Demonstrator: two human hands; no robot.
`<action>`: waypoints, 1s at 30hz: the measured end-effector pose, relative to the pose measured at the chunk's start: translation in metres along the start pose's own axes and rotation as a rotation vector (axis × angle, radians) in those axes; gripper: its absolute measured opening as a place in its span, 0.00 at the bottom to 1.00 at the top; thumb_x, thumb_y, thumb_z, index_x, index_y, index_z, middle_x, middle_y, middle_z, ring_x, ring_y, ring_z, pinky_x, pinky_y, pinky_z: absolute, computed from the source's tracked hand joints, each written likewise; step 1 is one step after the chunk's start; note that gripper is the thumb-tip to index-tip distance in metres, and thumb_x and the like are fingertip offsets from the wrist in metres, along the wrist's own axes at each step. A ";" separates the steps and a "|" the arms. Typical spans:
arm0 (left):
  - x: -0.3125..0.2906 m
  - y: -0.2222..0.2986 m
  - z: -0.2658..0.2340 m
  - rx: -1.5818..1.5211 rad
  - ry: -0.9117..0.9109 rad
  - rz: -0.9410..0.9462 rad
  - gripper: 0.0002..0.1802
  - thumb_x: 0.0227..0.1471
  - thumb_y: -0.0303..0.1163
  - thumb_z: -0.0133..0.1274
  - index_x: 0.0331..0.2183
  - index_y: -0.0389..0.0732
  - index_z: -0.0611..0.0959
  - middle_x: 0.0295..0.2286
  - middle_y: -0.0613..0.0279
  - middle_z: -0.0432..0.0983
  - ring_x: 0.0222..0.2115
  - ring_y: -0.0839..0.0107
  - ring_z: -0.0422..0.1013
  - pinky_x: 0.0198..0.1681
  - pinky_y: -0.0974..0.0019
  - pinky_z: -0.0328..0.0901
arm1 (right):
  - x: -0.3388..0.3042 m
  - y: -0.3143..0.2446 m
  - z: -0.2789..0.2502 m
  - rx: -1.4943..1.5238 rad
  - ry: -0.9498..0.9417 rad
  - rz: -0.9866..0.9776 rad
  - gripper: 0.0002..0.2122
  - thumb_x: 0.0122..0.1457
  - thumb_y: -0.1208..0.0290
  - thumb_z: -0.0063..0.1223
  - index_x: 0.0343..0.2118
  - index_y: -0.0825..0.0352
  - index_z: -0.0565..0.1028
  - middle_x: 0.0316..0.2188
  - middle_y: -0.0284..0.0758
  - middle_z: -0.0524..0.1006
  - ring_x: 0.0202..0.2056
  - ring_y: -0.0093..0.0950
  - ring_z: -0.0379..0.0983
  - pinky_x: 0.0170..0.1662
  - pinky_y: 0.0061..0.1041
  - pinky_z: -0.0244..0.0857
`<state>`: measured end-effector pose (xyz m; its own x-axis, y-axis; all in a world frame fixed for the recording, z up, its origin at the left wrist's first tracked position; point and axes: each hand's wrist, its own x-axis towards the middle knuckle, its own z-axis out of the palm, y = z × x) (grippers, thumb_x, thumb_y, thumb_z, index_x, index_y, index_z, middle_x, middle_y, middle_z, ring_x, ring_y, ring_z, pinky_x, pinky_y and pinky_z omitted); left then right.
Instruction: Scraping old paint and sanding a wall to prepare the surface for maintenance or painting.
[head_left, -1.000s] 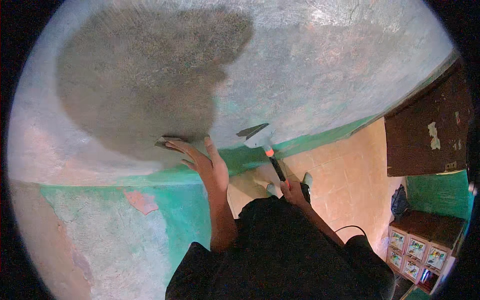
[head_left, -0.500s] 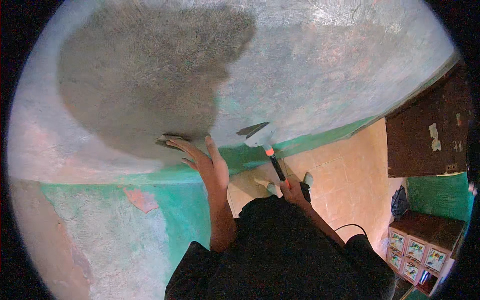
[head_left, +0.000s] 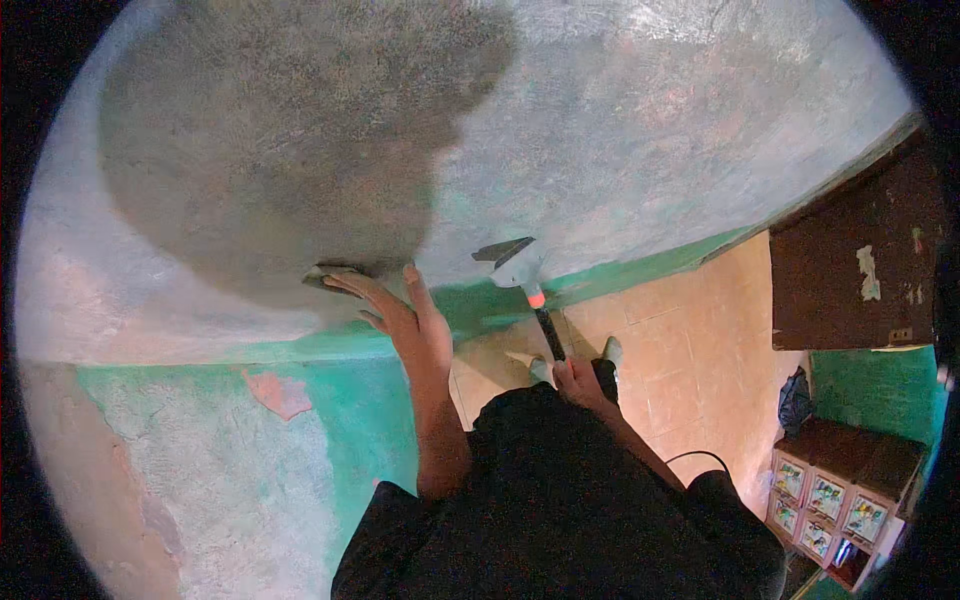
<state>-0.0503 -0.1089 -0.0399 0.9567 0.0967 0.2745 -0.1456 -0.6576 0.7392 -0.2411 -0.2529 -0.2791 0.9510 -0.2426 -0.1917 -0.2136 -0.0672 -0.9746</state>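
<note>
My left hand (head_left: 395,310) reaches up to the wall (head_left: 640,150), palm toward it. Its fingers press a small folded grey sheet, which looks like sandpaper (head_left: 322,277), against the plaster; the thumb stands apart, and the sheet is partly hidden by the fingers. Lower and to the right, my right hand (head_left: 582,383) is closed around the black handle of a scraper (head_left: 520,268) with a whitish head and an orange-red collar. The scraper's flat blade points up at the wall; whether it touches there I cannot tell.
A large dark shadow-like patch (head_left: 290,150) covers the wall's left part. Below runs a green painted band with peeling areas (head_left: 280,395). Tiled floor (head_left: 660,340) lies under me. At right stand a dark brown panel (head_left: 850,250), a small drawer cabinet (head_left: 850,450) and a black bag (head_left: 793,400).
My left hand and the sandpaper have shifted slightly left and up on the wall. The scraper has moved a little, its blade tilting slightly. The dark patch's left edge has spread left.
</note>
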 end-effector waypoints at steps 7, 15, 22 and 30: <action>-0.001 0.004 0.000 0.001 -0.007 -0.002 0.46 0.61 0.50 0.38 0.63 0.37 0.33 0.64 0.47 0.21 0.65 0.50 0.26 0.63 0.40 0.25 | 0.000 0.012 0.001 0.014 0.006 0.009 0.22 0.66 0.55 0.39 0.18 0.65 0.66 0.13 0.28 0.65 0.16 0.19 0.61 0.20 0.23 0.56; -0.002 0.004 -0.002 -0.006 -0.016 -0.018 0.46 0.61 0.49 0.38 0.63 0.37 0.31 0.64 0.47 0.21 0.65 0.50 0.26 0.62 0.39 0.25 | 0.005 0.012 0.003 -0.119 0.071 -0.120 0.21 0.65 0.57 0.39 0.18 0.67 0.66 0.12 0.30 0.64 0.17 0.21 0.62 0.21 0.26 0.56; -0.001 0.002 -0.002 -0.028 -0.022 0.012 0.46 0.61 0.51 0.38 0.63 0.37 0.32 0.64 0.47 0.21 0.65 0.50 0.27 0.62 0.39 0.25 | 0.000 0.017 0.002 -0.105 0.040 -0.017 0.19 0.63 0.57 0.43 0.21 0.68 0.67 0.13 0.34 0.64 0.17 0.24 0.61 0.21 0.30 0.55; -0.001 -0.001 -0.004 -0.007 -0.025 0.009 0.45 0.61 0.51 0.36 0.63 0.37 0.32 0.64 0.47 0.22 0.65 0.50 0.26 0.62 0.39 0.24 | 0.006 0.014 0.003 -0.090 0.002 -0.030 0.23 0.65 0.55 0.40 0.17 0.66 0.65 0.12 0.28 0.64 0.17 0.19 0.61 0.21 0.24 0.55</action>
<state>-0.0517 -0.1052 -0.0386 0.9613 0.0719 0.2659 -0.1562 -0.6530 0.7411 -0.2378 -0.2525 -0.2946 0.9569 -0.2409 -0.1621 -0.2041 -0.1609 -0.9656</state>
